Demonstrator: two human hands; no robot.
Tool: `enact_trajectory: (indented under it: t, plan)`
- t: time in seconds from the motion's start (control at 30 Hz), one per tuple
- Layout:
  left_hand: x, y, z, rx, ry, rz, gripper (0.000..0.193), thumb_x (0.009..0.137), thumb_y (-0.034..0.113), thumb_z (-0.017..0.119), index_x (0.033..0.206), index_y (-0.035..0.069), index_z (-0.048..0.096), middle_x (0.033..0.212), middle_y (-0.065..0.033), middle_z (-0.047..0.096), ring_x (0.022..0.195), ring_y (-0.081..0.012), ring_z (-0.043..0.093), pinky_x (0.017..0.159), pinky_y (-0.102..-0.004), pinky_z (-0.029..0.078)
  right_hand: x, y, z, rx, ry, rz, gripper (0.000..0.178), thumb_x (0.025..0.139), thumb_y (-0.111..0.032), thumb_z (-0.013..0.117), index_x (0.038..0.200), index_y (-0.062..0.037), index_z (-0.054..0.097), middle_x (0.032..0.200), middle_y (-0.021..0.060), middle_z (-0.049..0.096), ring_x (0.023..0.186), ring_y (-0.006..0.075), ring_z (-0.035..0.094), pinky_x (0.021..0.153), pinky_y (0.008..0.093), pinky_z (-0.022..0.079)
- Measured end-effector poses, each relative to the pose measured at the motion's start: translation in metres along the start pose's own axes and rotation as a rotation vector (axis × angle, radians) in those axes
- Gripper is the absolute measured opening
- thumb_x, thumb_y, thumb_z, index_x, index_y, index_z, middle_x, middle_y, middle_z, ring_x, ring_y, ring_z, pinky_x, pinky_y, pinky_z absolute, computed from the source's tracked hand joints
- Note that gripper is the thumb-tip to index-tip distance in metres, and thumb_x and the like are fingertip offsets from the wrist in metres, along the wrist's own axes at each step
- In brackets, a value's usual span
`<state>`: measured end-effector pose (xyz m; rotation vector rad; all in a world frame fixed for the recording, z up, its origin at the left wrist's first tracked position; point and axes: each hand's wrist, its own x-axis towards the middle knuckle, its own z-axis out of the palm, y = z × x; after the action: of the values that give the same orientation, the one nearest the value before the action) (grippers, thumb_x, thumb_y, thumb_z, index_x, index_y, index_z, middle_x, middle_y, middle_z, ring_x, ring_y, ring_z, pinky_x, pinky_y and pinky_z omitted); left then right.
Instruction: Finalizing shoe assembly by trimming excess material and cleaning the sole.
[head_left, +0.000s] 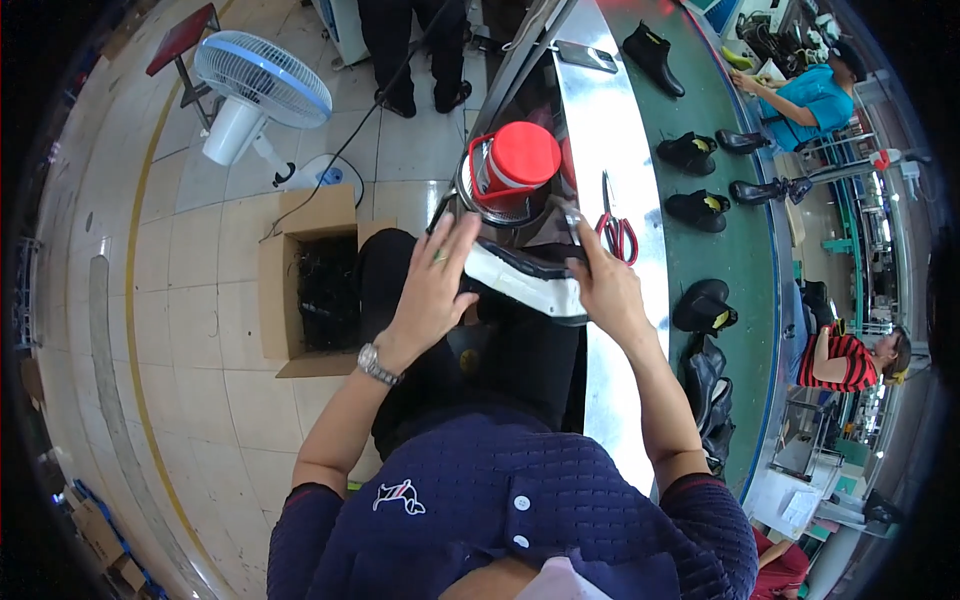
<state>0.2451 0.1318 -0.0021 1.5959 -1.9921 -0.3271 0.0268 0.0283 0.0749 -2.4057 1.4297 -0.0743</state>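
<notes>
Over my lap lies a black shoe, its pale white underside turned up and dark edges around it. My left hand, with a ring and a wrist watch, rests against the shoe's left end with its fingers stretched out. At the other end, my right hand is closed around a slim metal hand tool, whose exact kind is unclear. Some of the right fingers are hidden behind the shoe. Just beyond the hands stands a red-lidded container with a red handle, in a metal holder.
Red-handled scissors and a phone lie on the metal ledge to my right. Several black boots stand on the green conveyor. Left are a cardboard box with black scraps and a fan. Other people are nearby.
</notes>
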Motion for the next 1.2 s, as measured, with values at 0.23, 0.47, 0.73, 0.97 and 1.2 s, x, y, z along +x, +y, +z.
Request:
enact_trajectory:
  t: [0.23,0.47,0.73,0.97,1.2]
  plan:
    - [-0.077,0.037,0.006,-0.577,0.066,-0.613,0.074,0.082,0.036,0.071,0.135,-0.003,0.039,0.124,-0.0214,0.049,0.108,-0.0327,0.056,0.088,-0.0363,0.047,-0.058,-0.032,0.003,0.575,-0.597,0.238,0.058,0.094,-0.012,0.056,0.146,-0.0107,0.031,0.082,0.0127,0.066,0.064,0.0197,0.066,0.067,0.0350,0.053]
    - [-0.085,0.022,-0.003,-0.393,0.299,-0.593,0.028,0.094,0.021,0.057,0.104,-0.004,0.065,0.077,-0.0187,0.065,0.067,-0.0325,0.063,0.063,-0.0365,0.050,-0.041,-0.059,0.013,0.288,-0.637,-0.236,0.058,0.096,-0.021,0.052,0.146,-0.0192,0.024,0.081,0.0219,0.066,0.079,0.0368,0.067,0.077,0.0469,0.051]
    - [-0.096,0.021,0.002,-0.160,0.108,-0.334,0.033,0.093,0.017,0.057,0.112,-0.010,0.059,0.077,-0.0191,0.065,0.066,-0.0294,0.065,0.058,-0.0341,0.052,-0.020,-0.105,-0.005,-0.195,-0.805,-0.438,0.065,0.094,-0.016,0.054,0.149,-0.0202,0.020,0.080,0.0207,0.065,0.070,0.0364,0.067,0.069,0.0444,0.054]
    - [-0.095,0.009,-0.015,-1.110,-0.182,-0.818,0.056,0.094,0.030,0.058,0.142,0.010,0.039,0.117,-0.0135,0.062,0.098,-0.0230,0.063,0.078,-0.0314,0.051,-0.037,-0.071,0.022,-0.008,-0.835,-0.314,0.064,0.099,-0.025,0.049,0.150,-0.0342,0.012,0.082,0.0178,0.064,0.064,0.0275,0.067,0.056,0.0370,0.056]
    - [-0.048,-0.002,0.021,-2.131,-0.052,-0.898,0.072,0.096,0.030,0.056,0.154,0.021,0.013,0.146,-0.0060,0.037,0.124,-0.0143,0.044,0.103,-0.0281,0.036,-0.070,-0.061,0.040,0.312,-0.588,-0.277,0.065,0.097,-0.025,0.052,0.150,-0.0335,0.016,0.086,0.0212,0.064,0.064,0.0300,0.067,0.060,0.0409,0.057]
